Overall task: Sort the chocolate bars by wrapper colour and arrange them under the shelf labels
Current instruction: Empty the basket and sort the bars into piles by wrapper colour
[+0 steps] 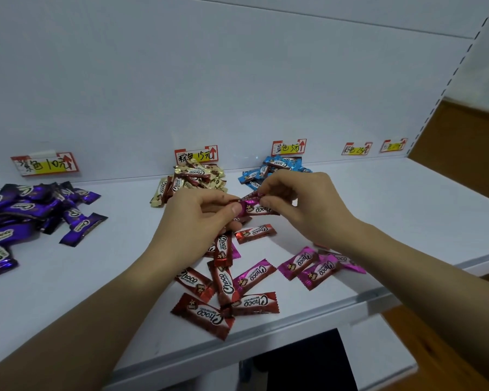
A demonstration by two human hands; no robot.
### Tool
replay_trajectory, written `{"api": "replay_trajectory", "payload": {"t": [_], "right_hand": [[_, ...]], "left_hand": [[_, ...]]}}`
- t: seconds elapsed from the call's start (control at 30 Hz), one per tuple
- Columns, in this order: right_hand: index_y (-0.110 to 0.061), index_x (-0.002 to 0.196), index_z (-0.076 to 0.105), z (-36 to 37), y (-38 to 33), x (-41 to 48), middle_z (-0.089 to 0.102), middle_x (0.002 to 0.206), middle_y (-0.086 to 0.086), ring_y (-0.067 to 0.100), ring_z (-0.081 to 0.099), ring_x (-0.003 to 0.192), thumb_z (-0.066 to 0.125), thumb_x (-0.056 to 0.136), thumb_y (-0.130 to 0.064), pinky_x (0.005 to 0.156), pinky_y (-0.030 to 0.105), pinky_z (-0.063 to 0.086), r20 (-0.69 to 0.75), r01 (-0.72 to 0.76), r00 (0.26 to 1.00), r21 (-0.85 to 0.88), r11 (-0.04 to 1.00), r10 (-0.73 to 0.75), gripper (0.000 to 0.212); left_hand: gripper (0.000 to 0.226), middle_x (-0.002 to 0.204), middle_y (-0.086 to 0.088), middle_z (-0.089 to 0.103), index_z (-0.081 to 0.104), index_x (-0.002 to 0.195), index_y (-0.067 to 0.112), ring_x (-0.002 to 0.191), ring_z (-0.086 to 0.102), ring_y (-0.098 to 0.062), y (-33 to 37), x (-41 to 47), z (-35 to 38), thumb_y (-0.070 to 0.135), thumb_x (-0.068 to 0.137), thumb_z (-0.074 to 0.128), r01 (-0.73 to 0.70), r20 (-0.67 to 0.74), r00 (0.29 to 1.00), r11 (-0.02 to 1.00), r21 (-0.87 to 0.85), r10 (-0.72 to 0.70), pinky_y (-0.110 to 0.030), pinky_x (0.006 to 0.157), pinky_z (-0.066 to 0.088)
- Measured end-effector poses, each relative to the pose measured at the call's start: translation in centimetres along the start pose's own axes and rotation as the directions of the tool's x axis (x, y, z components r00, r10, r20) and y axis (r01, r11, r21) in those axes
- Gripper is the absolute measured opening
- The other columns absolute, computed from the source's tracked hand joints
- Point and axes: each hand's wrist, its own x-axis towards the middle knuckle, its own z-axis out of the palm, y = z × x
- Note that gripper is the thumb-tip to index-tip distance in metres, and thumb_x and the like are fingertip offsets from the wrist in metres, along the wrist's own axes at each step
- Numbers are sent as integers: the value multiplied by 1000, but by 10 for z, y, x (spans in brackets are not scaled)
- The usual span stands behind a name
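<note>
The left hand [198, 218] and right hand [299, 204] are pinching a pink bar [254, 208] lying crosswise mid-frame; the pink label [356, 149] is sitting upper right, right hand nearer.

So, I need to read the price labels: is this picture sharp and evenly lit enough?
Head view: light soft, even, shadows faint; foil wrappers glint slightly; the three left labels read, the two far-right labels are too small and blurred.

Brown floor [469, 128], dark gap [302, 359] beneath.
</note>
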Motion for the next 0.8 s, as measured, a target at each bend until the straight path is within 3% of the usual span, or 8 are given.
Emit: {"api": "replay_trajectory", "payload": {"t": [0.1,0.27,0.37,0.47,0.53,0.67,0.73,0.8], "right_hand": [[-22,100,73,1,0,-1,64,83,-24,-9,63,82,76,89,-20,74,5,47,-36,-24,999,49,999,25,12],[-25,96,69,-4,-6,-4,65,81,-21,-3,64,82,76,88,-28,69,9,48,12,-3,1000,57,998,2,11],[-26,95,70,-26,5,-5,66,83,-18,3,61,81,72,91,-32,65,13,45,245,-26,969,-55,998,39,8],[-40,104,73,-47,15,-10,65,101,-22,2,58,94,71,91,-37,73,17,43,603,63,795,-182,981,61,14],[-44,107,72,-48,16,-16,62,110,-22,1,54,102,73,89,-37,82,21,44,693,107,718,-208,972,69,19],[-41,100,68,-43,17,-18,58,109,-22,0,47,104,72,91,-34,84,22,41,706,121,704,-229,966,80,13],[-40,97,63,-44,15,-18,59,105,-20,1,49,101,70,93,-33,80,16,39,708,95,699,-229,969,99,10],[-33,94,62,-43,10,-17,65,97,-14,3,54,94,71,93,-29,73,10,39,642,20,763,-137,990,73,10]], "left_hand": [[16,83,2,79,76,101,18,78,77,-16,2,-2,-1,12,87,74,14,16,1000,998,-58,-13,-28,71,62],[13,77,6,77,75,91,23,72,76,-12,4,-2,2,11,85,76,-21,26,999,999,41,20,-27,71,62],[8,74,4,77,75,91,21,69,75,-10,2,-1,3,14,87,75,3,-46,999,995,97,1,-31,72,62],[7,77,1,77,75,92,19,68,75,-10,2,-1,2,15,87,76,39,-106,994,994,101,-29,-38,73,63],[6,77,1,76,74,91,20,67,75,-10,2,-2,2,15,87,76,45,-119,992,994,101,-33,-40,73,63],[5,73,2,76,74,88,20,67,75,-10,1,-3,2,16,87,77,34,-129,991,994,105,-21,-39,73,63],[6,71,3,76,74,86,22,67,75,-10,0,-4,2,17,87,77,28,-128,992,994,108,-14,-38,74,62],[5,69,4,75,75,85,21,68,75,-9,0,-5,1,18,87,77,28,-115,993,995,99,-16,-36,75,61]]}}
